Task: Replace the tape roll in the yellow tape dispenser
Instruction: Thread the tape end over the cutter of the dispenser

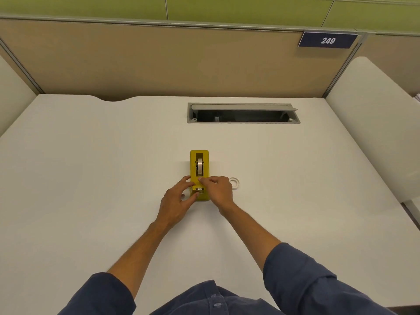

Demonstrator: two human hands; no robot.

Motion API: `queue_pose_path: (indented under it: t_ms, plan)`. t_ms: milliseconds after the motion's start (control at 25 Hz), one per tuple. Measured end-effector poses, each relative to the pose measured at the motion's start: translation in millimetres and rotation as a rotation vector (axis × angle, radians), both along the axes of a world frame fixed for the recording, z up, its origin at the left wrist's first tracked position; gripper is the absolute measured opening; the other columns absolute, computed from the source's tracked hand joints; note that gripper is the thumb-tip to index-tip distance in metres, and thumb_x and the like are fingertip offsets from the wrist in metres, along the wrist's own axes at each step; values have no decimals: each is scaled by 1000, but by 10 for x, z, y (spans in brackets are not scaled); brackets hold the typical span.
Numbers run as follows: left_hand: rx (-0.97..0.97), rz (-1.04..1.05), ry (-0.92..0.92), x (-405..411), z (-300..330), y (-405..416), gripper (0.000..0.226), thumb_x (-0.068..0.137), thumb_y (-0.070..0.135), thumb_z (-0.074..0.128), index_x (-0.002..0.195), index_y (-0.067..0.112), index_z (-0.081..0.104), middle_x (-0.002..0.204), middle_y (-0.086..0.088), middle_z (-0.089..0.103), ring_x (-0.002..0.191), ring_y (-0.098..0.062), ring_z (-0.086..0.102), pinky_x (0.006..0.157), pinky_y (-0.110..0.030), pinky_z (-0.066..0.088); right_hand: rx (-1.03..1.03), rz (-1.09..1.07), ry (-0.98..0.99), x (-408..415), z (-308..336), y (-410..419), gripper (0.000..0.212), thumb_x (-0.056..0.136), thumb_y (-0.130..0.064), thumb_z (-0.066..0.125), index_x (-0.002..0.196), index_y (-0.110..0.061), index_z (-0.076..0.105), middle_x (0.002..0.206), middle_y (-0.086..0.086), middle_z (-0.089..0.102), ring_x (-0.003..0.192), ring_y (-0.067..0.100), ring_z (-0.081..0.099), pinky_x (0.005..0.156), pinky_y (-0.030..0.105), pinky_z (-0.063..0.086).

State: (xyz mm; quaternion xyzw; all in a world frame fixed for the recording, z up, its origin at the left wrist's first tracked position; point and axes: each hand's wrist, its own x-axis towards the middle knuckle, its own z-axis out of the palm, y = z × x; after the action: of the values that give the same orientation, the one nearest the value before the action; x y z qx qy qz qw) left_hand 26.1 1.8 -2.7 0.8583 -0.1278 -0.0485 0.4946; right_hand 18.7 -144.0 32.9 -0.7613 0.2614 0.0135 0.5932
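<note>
The yellow tape dispenser point(199, 164) stands in the middle of the white desk point(91, 178), its cutter end toward me. A tape roll point(200, 166) sits upright in its slot. My left hand point(176, 201) grips the near left side of the dispenser between thumb and fingers. My right hand point(218, 189) reaches over the near top, its fingertips pinching at the tape strip near the cutter. A second, white tape roll point(235, 182) lies flat on the desk just right of my right hand, partly hidden by it.
An open grey cable tray point(243, 113) is sunk into the desk behind the dispenser. Tan partition panels point(159, 60) close the back, with a sign reading 249 point(328, 40) at upper right. White side panels stand left and right.
</note>
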Motion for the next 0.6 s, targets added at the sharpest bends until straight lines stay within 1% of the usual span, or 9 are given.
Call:
queue_pose_path:
  t_ms: [40,120,200,280,400,520,600]
  plan:
    - [-4,1,2,2,1,0,36,84,37,65,119,30,61,142,8,49,111,-12,57,78,-12,46,54,-7,33,25,6,0,18,81,-38,70,70,-23,73,78,-2,71,82,20,65,66,28,48]
    - [-11,-2,-2,5,6,1,36,83,37,66,118,30,61,142,8,49,110,-12,58,77,-12,47,124,-31,78,60,18,-3,15,80,-32,73,69,-22,72,81,1,72,83,19,64,65,26,48]
    - [-13,-4,-4,8,2,-1,36,83,38,66,118,31,61,141,8,50,109,-13,58,78,-13,48,188,-44,98,90,25,-20,9,80,-27,74,75,-20,73,84,1,71,83,16,62,60,21,44]
    - [-10,0,-7,12,-12,-1,36,83,38,65,119,31,61,141,7,50,111,-14,58,79,-16,49,232,-40,105,111,35,-31,9,81,-24,74,83,-15,75,87,2,71,84,15,61,59,19,41]
    - [-8,0,-8,17,-31,1,36,83,39,65,119,31,61,142,7,50,110,-13,58,78,-15,48,222,-48,114,117,32,-31,15,81,-26,74,83,-12,75,86,5,72,82,15,61,59,20,42]
    - [-6,-4,-16,18,-30,5,36,84,39,65,119,33,60,141,9,50,108,-13,58,78,-17,49,190,-59,132,123,14,-21,29,77,-34,75,84,-6,76,86,12,73,78,16,61,60,23,43]
    - [-6,-3,-17,17,-25,6,36,84,40,65,119,34,61,141,10,50,107,-11,58,79,-19,50,158,-55,140,133,5,-20,29,75,-36,75,82,-8,76,86,10,74,79,18,64,63,27,47]
